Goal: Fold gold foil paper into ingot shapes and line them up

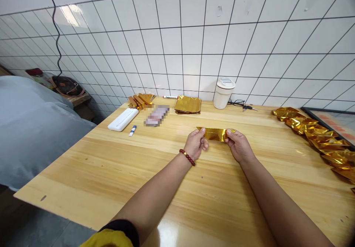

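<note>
Between my two hands is a folded strip of gold foil paper [215, 134], held level just above the wooden table [155, 173]. My left hand [195, 143] pinches its left end, thumb on top, and wears a dark red bead bracelet [187, 157] at the wrist. At the other end, my right hand [237, 143] grips the strip between thumb and fingers. Beyond the hands lies a stack of flat gold foil sheets [188, 104]. Off to the right runs a row of folded gold foil pieces [313, 132], overlapping each other.
Left of the stack are folded foil strips [141, 101], a pixelated flat item [156, 115], a white case [123, 119] and a small blue-and-white tube [132, 130]. A white lidded cup [223, 93], glasses [237, 102] and keys [251, 108] stand or lie near the tiled wall.
</note>
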`<act>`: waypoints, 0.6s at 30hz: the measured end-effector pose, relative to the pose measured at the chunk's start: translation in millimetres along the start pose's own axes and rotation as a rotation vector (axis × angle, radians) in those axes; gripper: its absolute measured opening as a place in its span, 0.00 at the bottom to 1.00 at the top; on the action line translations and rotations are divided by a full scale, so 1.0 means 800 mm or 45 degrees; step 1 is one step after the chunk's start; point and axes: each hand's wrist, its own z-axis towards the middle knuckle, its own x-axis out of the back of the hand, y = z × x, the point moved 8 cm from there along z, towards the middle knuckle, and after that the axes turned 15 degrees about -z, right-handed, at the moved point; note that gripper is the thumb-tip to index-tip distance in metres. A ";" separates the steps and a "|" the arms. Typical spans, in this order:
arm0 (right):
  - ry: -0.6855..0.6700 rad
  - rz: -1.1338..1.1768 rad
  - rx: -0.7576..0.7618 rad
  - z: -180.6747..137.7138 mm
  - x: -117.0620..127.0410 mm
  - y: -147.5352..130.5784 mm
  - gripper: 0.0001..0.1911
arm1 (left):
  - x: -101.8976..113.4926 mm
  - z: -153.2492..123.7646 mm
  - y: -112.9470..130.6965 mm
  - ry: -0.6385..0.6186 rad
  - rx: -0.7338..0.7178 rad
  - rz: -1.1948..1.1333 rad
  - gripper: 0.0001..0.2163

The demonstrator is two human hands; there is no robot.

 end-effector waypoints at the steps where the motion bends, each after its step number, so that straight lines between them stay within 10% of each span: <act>1: -0.009 -0.006 -0.001 0.000 -0.001 0.000 0.20 | 0.000 0.000 0.000 0.003 -0.001 -0.002 0.23; 18: 0.011 -0.054 0.015 -0.010 -0.009 -0.011 0.23 | -0.008 -0.003 0.003 0.004 0.004 -0.090 0.12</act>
